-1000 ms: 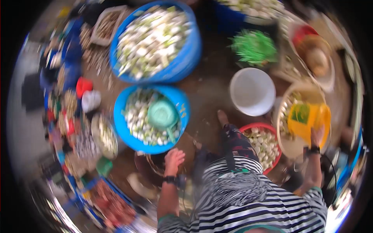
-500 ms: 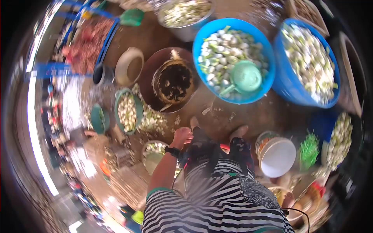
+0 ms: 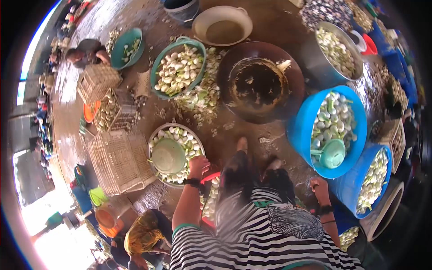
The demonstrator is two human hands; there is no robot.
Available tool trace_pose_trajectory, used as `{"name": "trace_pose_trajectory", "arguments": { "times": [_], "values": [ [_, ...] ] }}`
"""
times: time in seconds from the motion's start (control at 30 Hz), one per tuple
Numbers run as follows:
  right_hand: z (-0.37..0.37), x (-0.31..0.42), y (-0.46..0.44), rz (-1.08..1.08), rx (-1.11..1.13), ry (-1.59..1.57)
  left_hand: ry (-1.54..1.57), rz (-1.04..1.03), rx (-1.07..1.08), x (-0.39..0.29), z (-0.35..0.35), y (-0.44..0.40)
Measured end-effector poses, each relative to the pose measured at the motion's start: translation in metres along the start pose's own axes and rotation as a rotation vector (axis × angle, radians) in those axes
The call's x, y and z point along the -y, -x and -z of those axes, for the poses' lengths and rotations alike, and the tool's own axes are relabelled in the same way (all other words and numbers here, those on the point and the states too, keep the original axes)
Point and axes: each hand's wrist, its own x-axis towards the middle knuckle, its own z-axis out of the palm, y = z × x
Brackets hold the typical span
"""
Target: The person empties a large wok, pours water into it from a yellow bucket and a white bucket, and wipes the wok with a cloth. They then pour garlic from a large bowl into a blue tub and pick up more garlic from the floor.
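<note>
My left hand (image 3: 198,167) is loosely closed, with nothing visible in it. It hangs by the right rim of a round metal basin (image 3: 153,134) of white, green-tipped vegetable pieces (image 3: 192,146). A pale green bowl (image 3: 168,155) lies on those pieces. Below this hand is a red-rimmed container (image 3: 210,176) with similar pieces. My right hand (image 3: 319,188), fingers curled and apparently holding nothing, hangs apart from the blue tub (image 3: 299,130) at the right. In that tub, a green dipper (image 3: 333,154) rests on round whitish-green vegetables (image 3: 330,119).
A wide dark pan (image 3: 288,96) stands ahead on the wet floor, with a shallow tan basin (image 3: 222,18) beyond it. Wicker baskets (image 3: 118,157) and a green basket (image 3: 157,67) of vegetables are at left. Another person (image 3: 89,50) is behind a crate; one more (image 3: 146,234) is lower left.
The view has turned and moved leftward, so the tubs and pan appear farther right. My right hand has come out beside my body. My left hand now hangs by the metal basin.
</note>
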Motion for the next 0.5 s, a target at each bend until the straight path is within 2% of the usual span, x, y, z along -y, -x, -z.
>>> {"name": "trace_pose_trajectory", "arguments": {
  "times": [0.07,0.13,0.17,0.23,0.3,0.37,0.47,0.5],
  "values": [
    [-0.028,0.052,-0.034,0.161,0.007,0.237,0.115,0.000,-0.020,-0.012,0.012,-0.010],
    [-0.049,0.093,-0.071,0.319,0.128,0.368,0.235,0.003,-0.042,-0.028,0.015,-0.017],
    [-0.060,0.111,-0.087,0.392,0.197,0.433,0.120,-0.018,-0.084,-0.041,0.011,-0.022],
    [-0.088,0.170,-0.119,0.416,0.366,0.592,0.193,-0.058,-0.083,-0.053,0.011,-0.048],
    [-0.125,0.202,-0.157,0.479,0.398,0.480,0.146,-0.112,-0.076,-0.073,0.010,-0.068],
    [-0.168,0.222,-0.214,0.529,0.530,0.488,0.116,-0.142,-0.101,-0.096,0.007,-0.081],
    [-0.256,0.269,-0.275,0.696,0.546,0.497,0.058,-0.173,-0.185,-0.124,0.012,-0.123],
    [-0.284,0.295,-0.282,0.677,0.580,0.520,0.054,-0.175,-0.194,-0.129,0.014,-0.137]
  ]
}}
